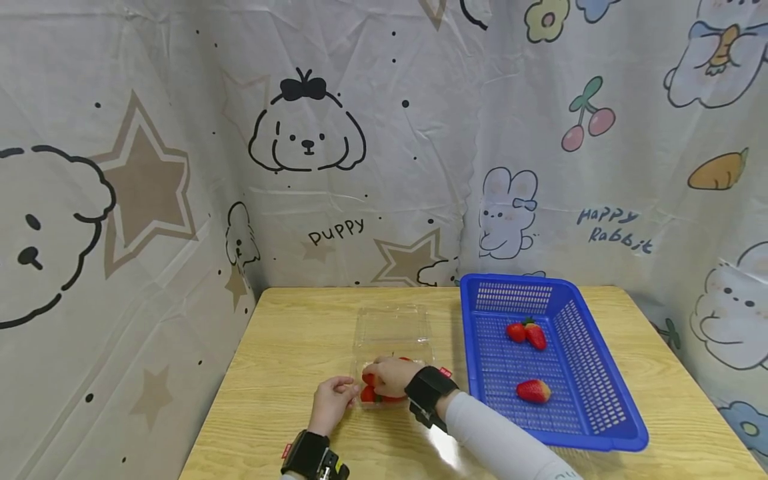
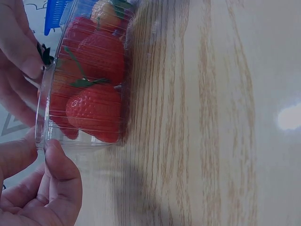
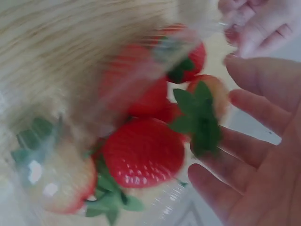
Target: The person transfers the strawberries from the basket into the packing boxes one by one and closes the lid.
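Observation:
A clear plastic box point(image 1: 358, 373) of strawberries point(image 2: 96, 110) stands at the front middle of the table, its transparent lid point(image 1: 393, 327) folded back flat behind it. At the box's near left corner, my left hand point(image 1: 332, 402) pinches the rim between thumb and finger. My right hand point(image 1: 393, 375) reaches over the box from the right. In the right wrist view its fingers point(image 3: 251, 146) are spread and fairly straight. Their tips are right at a pale-red strawberry point(image 3: 215, 94) with a green leafy cap. More strawberries point(image 3: 143, 153) lie beneath, some blurred behind the box's wall.
A blue plastic basket point(image 1: 606, 360) stands on the right of the wooden table point(image 1: 288, 333). Inside it are two strawberries point(image 1: 536, 336) together near the back and one strawberry point(image 1: 533, 391) nearer the front. A printed curtain point(image 1: 360, 220) hangs behind and beside the table.

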The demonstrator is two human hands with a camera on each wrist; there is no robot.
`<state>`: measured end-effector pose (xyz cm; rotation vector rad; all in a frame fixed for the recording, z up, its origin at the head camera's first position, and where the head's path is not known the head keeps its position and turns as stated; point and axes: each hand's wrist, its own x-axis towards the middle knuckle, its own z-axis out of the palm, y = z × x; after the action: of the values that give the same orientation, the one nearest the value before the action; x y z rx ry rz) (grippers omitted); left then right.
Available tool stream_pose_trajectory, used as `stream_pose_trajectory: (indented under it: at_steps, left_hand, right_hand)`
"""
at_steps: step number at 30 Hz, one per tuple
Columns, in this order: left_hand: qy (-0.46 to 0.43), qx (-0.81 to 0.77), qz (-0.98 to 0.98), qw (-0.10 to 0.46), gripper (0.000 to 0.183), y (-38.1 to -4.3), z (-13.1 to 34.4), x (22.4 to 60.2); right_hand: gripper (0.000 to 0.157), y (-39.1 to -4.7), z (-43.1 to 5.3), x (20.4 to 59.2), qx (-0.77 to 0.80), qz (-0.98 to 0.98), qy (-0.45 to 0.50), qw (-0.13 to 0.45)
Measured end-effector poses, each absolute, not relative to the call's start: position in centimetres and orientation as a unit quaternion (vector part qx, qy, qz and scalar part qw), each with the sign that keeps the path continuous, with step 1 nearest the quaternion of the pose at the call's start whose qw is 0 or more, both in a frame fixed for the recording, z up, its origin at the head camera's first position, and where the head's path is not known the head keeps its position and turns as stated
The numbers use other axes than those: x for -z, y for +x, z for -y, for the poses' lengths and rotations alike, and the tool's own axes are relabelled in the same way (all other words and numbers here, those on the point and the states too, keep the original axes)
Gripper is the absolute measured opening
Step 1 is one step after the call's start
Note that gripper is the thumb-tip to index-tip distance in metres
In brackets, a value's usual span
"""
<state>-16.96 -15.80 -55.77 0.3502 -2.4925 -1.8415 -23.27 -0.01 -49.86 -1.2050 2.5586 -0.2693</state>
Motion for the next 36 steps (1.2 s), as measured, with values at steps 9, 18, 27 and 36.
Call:
stream_pose_trajectory:
  at_steps: [9,18,27,36]
  left_hand:
    - [0.110,0.594,0.797,0.011,0.027,-16.7,15.6,55.3]
    - [0.118,0.584,0.803,0.008,0.028,-16.6,15.5,55.2]
    - [0.118,0.584,0.803,0.011,0.027,-16.6,15.5,55.3]
    - [0.116,0.583,0.804,0.011,0.026,-16.5,15.6,55.3]
  right_hand:
    - [0.039,-24.5,-2.3,43.8,0.125,-0.882,-0.427,0.153]
    - [0.039,-26.6,-7.7,38.1,0.216,-0.868,-0.441,-0.065]
    - [0.055,-29.8,-13.8,41.2,0.279,-0.885,-0.284,-0.240]
    - [0.065,-31.6,-19.1,48.4,0.301,-0.923,-0.113,-0.213]
